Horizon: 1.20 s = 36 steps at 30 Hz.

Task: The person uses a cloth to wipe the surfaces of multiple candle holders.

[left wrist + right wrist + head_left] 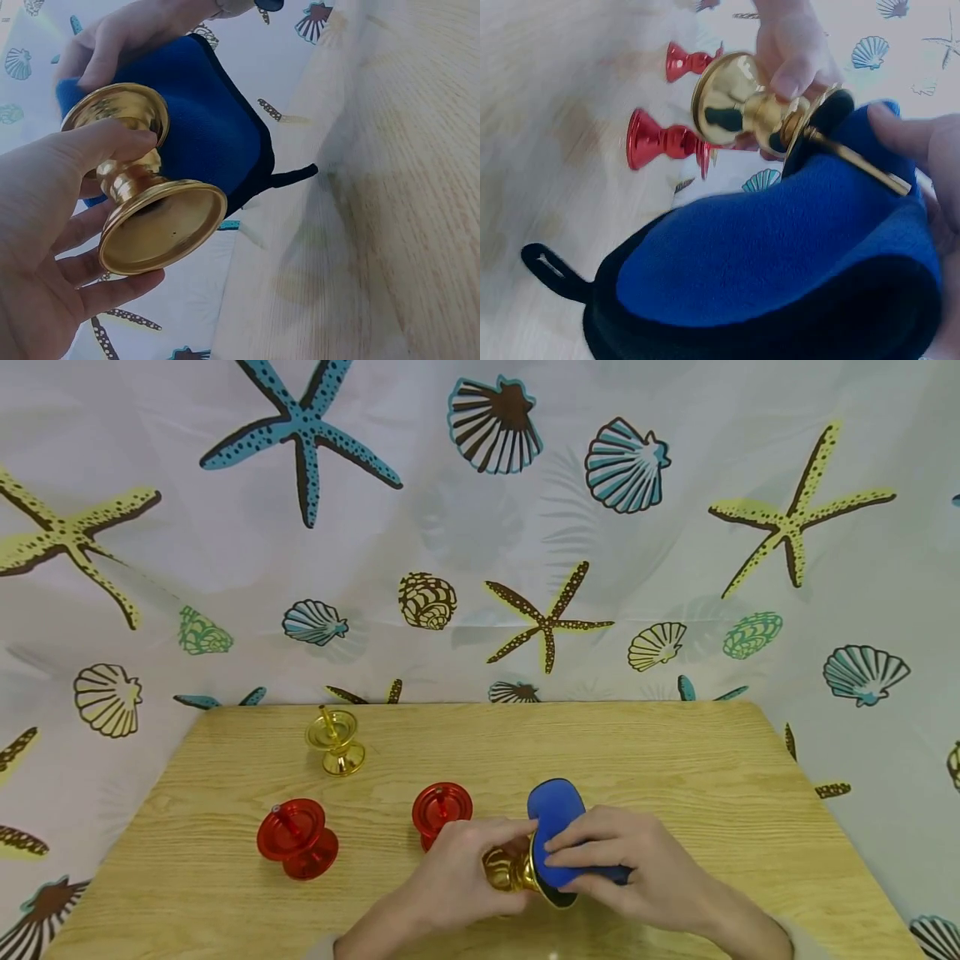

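The hands (pixel 459 877) (pixel 636 864) hold a glossy, flare-ended gold candlestick (pixel 131 181), left, and black-trimmed blue cloth (pixel 727 255), right.

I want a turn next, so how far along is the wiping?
Already done: one gold holder is lifted, gripped in the left hand. In hand: the right hand holds the blue cloth against it, so wiping seems under way. Left: probably finishing that and setting it on the table. Two red holders and another gold one stand there; I can't tell whether they've been wiped.
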Motion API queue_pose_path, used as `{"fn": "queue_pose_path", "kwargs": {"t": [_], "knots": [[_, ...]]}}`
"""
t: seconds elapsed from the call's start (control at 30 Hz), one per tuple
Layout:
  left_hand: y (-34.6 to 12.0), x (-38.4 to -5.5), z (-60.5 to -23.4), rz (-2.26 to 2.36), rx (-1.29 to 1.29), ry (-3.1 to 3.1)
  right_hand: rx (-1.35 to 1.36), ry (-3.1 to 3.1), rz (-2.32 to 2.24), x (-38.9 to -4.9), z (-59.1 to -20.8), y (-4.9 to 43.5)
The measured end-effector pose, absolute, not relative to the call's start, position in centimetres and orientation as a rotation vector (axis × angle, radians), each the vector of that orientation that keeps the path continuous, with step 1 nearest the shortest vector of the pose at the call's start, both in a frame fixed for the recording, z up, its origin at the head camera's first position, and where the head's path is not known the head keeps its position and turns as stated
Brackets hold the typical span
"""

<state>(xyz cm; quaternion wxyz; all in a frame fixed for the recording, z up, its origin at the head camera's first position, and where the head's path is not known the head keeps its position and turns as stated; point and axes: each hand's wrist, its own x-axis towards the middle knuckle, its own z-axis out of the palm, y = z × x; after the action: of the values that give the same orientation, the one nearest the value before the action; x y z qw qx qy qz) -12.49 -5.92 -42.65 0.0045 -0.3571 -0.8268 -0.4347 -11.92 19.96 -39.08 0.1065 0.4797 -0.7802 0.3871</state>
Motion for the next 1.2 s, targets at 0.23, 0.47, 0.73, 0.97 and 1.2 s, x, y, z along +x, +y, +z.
{"fn": "queue_pose_path", "kwargs": {"t": [0.23, 0.47, 0.73, 0.97, 1.2], "knots": [[-6.1, -12.4, -42.6, -1.312, -1.127, -2.594, 1.534, -2.207, 0.968, -12.1, -38.9, 20.1], [-5.8, -12.2, -43.2, -1.185, -1.113, -2.468, 1.344, -2.316, 0.999, -11.6, -38.5, 19.4], [-5.6, -12.1, -43.6, -0.935, -1.078, -2.390, 1.192, -2.514, 0.911, -11.4, -38.1, 19.3], [-5.5, -12.2, -43.6, -0.933, -1.062, -2.411, 1.188, -2.496, 0.848, -11.5, -37.9, 19.7], [-5.5, -12.3, -43.8, -0.919, -1.067, -2.403, 1.203, -2.437, 0.833, -11.4, -37.4, 20.4]]}}
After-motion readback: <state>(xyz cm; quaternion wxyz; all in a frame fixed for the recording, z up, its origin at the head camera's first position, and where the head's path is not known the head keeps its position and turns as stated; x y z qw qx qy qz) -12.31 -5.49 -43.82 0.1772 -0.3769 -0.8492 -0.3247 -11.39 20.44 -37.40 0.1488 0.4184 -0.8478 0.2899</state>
